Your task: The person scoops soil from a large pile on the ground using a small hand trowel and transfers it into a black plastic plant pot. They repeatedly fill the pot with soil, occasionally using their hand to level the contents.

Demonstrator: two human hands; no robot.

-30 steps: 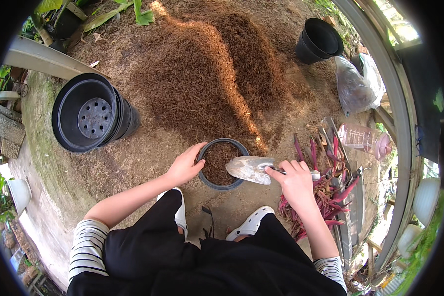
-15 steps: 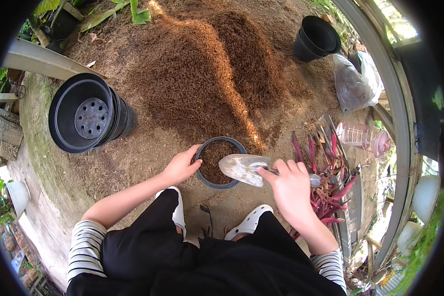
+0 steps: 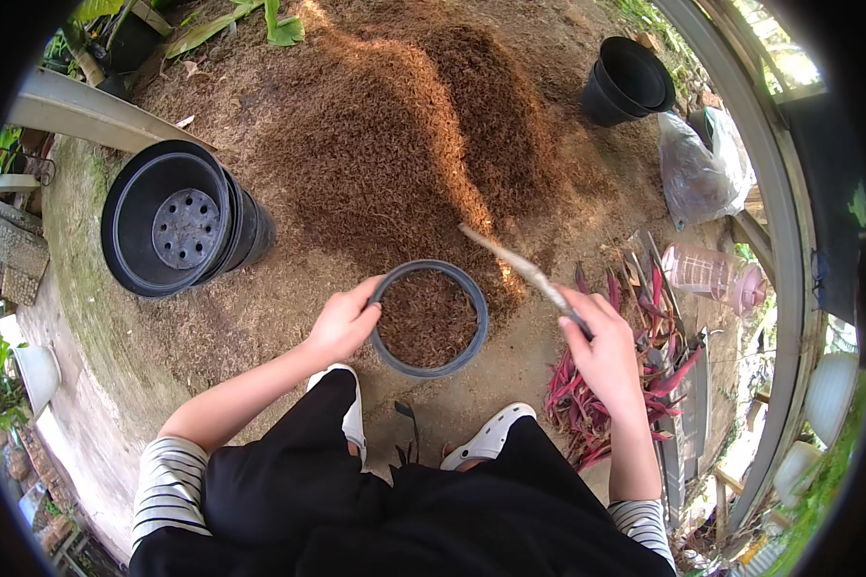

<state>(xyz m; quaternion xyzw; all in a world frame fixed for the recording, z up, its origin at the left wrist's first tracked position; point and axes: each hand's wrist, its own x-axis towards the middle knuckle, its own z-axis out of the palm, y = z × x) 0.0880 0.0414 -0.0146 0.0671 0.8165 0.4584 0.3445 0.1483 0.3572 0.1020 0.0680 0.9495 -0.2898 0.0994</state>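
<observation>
My left hand [image 3: 344,319] grips the left rim of a round black plant pot [image 3: 482,306], which stands on the ground in front of my feet. Brown fibrous potting mix [image 3: 425,322] fills much of that pot. In my right hand [image 3: 598,344] is a hand trowel [image 3: 520,267], held by its handle to the right of the pot. Its blade is turned edge-on and points up and left, over the near right edge of a large mound of brown fibre [image 3: 385,144]. I see no load on the blade from this angle.
Stacked black pots [image 3: 250,231] lie tilted at the left. Another black pot [image 3: 628,82] stands at the far right, near a clear plastic bag [image 3: 704,173]. A pink translucent bottle [image 3: 712,277] lies beside red-purple cut plants [image 3: 597,404]. Metal posts [image 3: 106,108] frame both sides.
The trowel has left the pot, moving up and right, and its blade has turned from flat to edge-on. My left hand stays on the rim; the pot's fill shows more fully.
</observation>
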